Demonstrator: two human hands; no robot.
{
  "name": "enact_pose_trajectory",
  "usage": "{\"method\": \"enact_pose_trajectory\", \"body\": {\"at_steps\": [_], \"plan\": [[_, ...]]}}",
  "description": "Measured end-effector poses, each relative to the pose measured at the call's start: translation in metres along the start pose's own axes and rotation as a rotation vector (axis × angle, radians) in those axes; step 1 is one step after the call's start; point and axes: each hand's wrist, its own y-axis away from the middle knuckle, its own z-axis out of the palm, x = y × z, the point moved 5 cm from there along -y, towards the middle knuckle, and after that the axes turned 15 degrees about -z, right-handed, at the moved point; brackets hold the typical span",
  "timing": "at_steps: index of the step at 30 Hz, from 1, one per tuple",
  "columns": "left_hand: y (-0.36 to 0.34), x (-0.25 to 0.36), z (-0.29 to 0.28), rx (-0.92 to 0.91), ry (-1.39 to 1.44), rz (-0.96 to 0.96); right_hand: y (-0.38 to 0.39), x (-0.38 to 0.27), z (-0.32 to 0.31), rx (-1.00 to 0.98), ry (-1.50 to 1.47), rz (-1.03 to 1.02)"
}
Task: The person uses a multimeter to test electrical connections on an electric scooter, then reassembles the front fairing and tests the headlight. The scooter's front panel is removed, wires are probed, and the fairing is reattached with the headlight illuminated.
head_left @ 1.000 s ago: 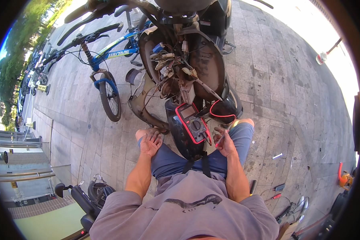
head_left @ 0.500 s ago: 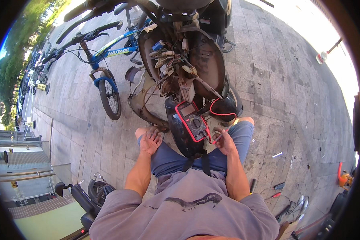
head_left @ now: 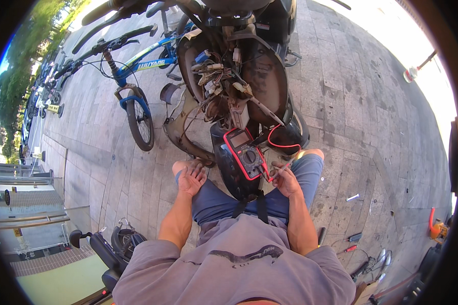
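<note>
A red-edged multimeter (head_left: 245, 153) with a dark dial lies tilted on the black front fender (head_left: 223, 165) of a scooter, between my knees. My right hand (head_left: 288, 182) is beside the meter's lower right corner, fingers pinched on a red test lead (head_left: 284, 145) that loops up toward the scooter's front. My left hand (head_left: 192, 179) rests on my left knee, palm up, fingers loosely spread, holding nothing. Beyond the meter, the scooter's opened front exposes a bundle of wires (head_left: 216, 76) with white connectors and a blue connector (head_left: 201, 57). The lead's tips cannot be made out.
A blue bicycle (head_left: 132, 71) stands left of the scooter. On the paving to my right lie a wrench (head_left: 352, 197), a red-handled tool (head_left: 351, 248) and several cables. A black scooter or moped part (head_left: 107, 254) is at the lower left. An orange object (head_left: 437, 230) sits at the far right.
My right hand's fingers have shifted slightly around the red test lead. My left hand and the multimeter stay in place.
</note>
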Motion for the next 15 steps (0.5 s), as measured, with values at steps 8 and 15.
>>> {"method": "enact_pose_trajectory", "body": {"at_steps": [8, 15], "plan": [[0.0016, -0.0005, 0.0037, -0.006, -0.004, 0.002, -0.0003, 0.0017, -0.0011, -0.026, -0.025, 0.007], [0.0015, -0.0002, 0.0031, -0.009, 0.000, -0.002, 0.0021, -0.0006, 0.0024, -0.016, 0.015, -0.013]]}}
